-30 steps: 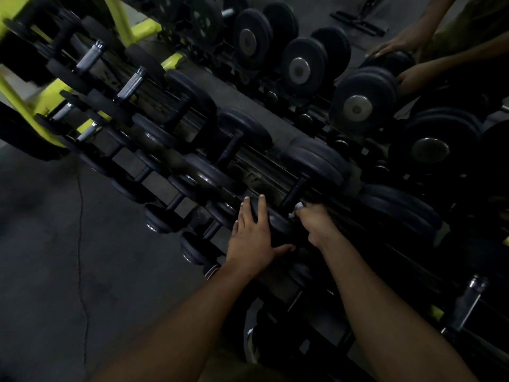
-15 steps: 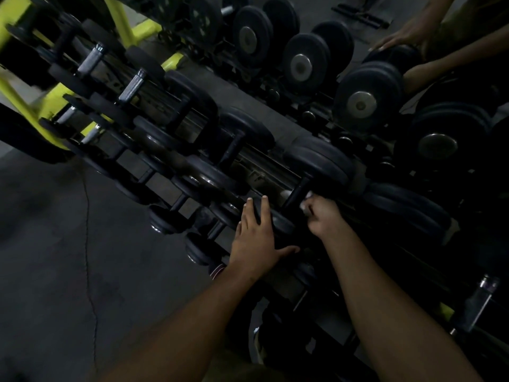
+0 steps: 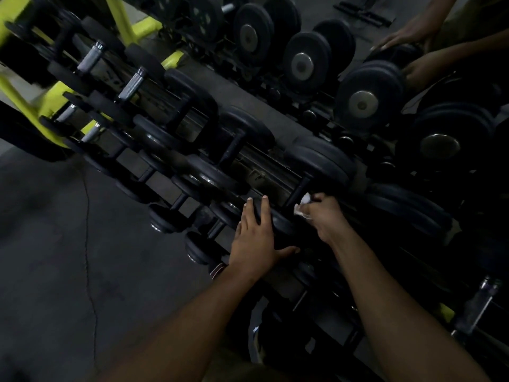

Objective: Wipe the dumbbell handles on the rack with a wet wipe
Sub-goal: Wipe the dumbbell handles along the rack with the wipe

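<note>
Right hand [image 3: 326,219] fist-curled around white wet wipe [image 3: 303,205], pressed at near end of a dark dumbbell handle [image 3: 298,190] on the rack [image 3: 264,166]. Left hand [image 3: 254,238] flat, fingers straight, on dumbbell's near head [image 3: 275,224]. Very dim; most of the wipe is hidden inside the fist.

1 head view; looks down, near, onto dim, perhaps tilted rack [image 3: 275,166].

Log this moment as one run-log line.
right hand: wipes dumbbell handle with wet wipe | left hand: flat on dumbbell head
</note>
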A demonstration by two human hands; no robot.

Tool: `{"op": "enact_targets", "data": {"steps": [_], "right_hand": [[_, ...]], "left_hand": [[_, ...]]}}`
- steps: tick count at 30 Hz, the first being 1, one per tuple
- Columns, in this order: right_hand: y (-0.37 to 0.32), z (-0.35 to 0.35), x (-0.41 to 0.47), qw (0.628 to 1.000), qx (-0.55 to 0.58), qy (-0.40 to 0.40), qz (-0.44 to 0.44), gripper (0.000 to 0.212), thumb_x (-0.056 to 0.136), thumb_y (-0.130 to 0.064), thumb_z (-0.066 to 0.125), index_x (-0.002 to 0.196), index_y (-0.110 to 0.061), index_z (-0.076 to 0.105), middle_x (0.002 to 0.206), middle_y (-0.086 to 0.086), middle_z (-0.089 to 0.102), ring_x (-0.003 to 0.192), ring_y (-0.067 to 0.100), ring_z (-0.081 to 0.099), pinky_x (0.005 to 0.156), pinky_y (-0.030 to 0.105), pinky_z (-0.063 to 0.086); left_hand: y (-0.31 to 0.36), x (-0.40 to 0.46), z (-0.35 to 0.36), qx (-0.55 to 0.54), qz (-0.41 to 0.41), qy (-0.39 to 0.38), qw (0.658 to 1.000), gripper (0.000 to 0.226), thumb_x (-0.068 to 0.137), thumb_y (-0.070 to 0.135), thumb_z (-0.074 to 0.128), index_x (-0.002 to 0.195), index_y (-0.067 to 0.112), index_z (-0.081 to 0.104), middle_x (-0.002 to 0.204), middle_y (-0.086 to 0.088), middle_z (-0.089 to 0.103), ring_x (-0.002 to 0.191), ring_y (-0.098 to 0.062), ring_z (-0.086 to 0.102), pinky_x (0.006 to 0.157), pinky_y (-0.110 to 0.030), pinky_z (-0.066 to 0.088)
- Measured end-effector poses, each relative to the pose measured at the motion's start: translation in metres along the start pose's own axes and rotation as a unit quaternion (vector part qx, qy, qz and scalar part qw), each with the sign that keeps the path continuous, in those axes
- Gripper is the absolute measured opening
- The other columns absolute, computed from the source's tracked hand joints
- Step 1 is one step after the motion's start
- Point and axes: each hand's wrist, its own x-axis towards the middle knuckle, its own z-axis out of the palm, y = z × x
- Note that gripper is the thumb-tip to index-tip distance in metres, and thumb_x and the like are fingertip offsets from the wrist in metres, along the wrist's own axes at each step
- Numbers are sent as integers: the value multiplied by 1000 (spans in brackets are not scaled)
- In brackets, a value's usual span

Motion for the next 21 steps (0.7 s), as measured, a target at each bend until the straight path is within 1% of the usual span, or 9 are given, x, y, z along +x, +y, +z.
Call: {"op": "enact_targets", "data": {"steps": [2, 4, 6, 10, 12, 13, 16, 18, 21], "right_hand": [[2, 3, -5, 999, 7, 38, -36, 25, 74, 1, 78, 78, -14, 58, 79, 8, 70, 73, 21, 68, 72, 36, 58], [0, 8, -10, 991, -76, 56, -96, 21, 73, -6, 81, 78, -16, 62, 79, 7, 72, 73, 19, 71, 71, 34, 59], [-1, 13, -15, 977, -154, 29, -141, 11, 76, -7, 78, 75, -15, 70, 75, 2, 73, 72, 13, 71, 74, 31, 60], [-5, 10, -16, 950, -258, -20, -175, 12, 85, -8, 72, 79, -17, 77, 78, -2, 74, 76, 7, 71, 77, 23, 58], [-6, 7, -10, 939, -285, -12, -195, 12, 86, -9, 70, 82, -18, 76, 82, 0, 74, 78, 10, 71, 77, 21, 57], [-6, 7, -4, 925, -306, 19, -224, 13, 87, -10, 68, 84, -20, 75, 85, 2, 73, 80, 13, 71, 76, 21, 57], [-7, 8, 2, 865, -357, 116, -332, 24, 92, -13, 60, 106, -27, 74, 99, 3, 69, 88, 16, 67, 83, 26, 55], [-4, 13, -6, 857, -355, 121, -354, 31, 97, -13, 51, 119, -25, 68, 112, 5, 64, 99, 18, 64, 91, 28, 52], [-1, 12, -11, 846, -392, 73, -354, 31, 97, -10, 50, 121, -16, 68, 122, 8, 58, 108, 23, 61, 93, 26, 47]], "left_hand": [[0, 1, 0, -3, 1, 0, 1000, 136, 70, 78, 70, 157, 28, -21, 168, -12, -15, 156, -28, -4, 121, -46, 27], [0, 1, 0, -6, 0, 1, 1000, 136, 69, 78, 71, 158, 29, -20, 168, -11, -15, 156, -27, -4, 121, -45, 27], [0, 0, -1, -8, -1, -1, 1000, 136, 70, 78, 71, 157, 29, -21, 168, -10, -15, 156, -26, -5, 121, -45, 26], [1, 0, -1, -9, -1, 0, 1000, 137, 69, 78, 71, 158, 29, -20, 168, -10, -16, 156, -26, -5, 122, -45, 26], [1, 0, -1, -10, 0, -1, 1000, 137, 69, 78, 72, 158, 29, -20, 168, -10, -16, 156, -26, -5, 122, -45, 25], [1, 0, -1, -11, 2, -1, 1000, 137, 69, 78, 71, 157, 29, -20, 168, -10, -16, 156, -26, -5, 123, -45, 25], [0, 1, 1, -10, 0, 2, 1000, 136, 68, 78, 72, 156, 30, -21, 168, -10, -15, 156, -27, -4, 123, -45, 23], [-1, 1, 2, -7, -2, 1, 1000, 136, 69, 78, 72, 156, 31, -22, 168, -11, -15, 156, -27, -4, 124, -45, 22], [-1, 2, 2, -7, -2, -5, 1000, 136, 70, 77, 72, 156, 29, -23, 167, -12, -17, 156, -29, -4, 125, -45, 21]]}}
